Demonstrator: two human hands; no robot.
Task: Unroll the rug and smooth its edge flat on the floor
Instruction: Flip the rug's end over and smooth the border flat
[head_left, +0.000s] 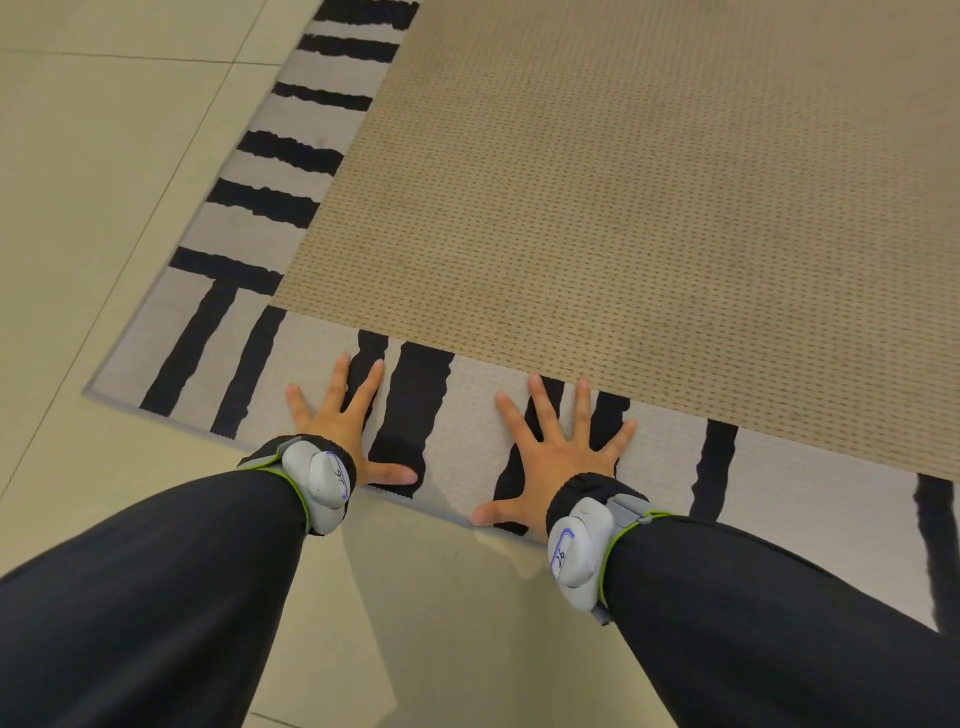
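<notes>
A rug (649, 218) lies spread on the tiled floor, with a tan woven centre and a pale border crossed by black stripes. Its near edge (457, 506) runs from lower left to right across the view and lies flat. My left hand (348, 421) rests palm down on the border near that edge, fingers spread. My right hand (556, 452) lies palm down to the right of it, fingers spread, its thumb at the very edge. Neither hand holds anything. The rug's corner (93, 389) sits flat at the left.
Cream floor tiles (93, 182) surround the rug to the left and in front. Both forearms wear dark sleeves and grey wrist devices (319, 480). The rug runs out of view at the top and right.
</notes>
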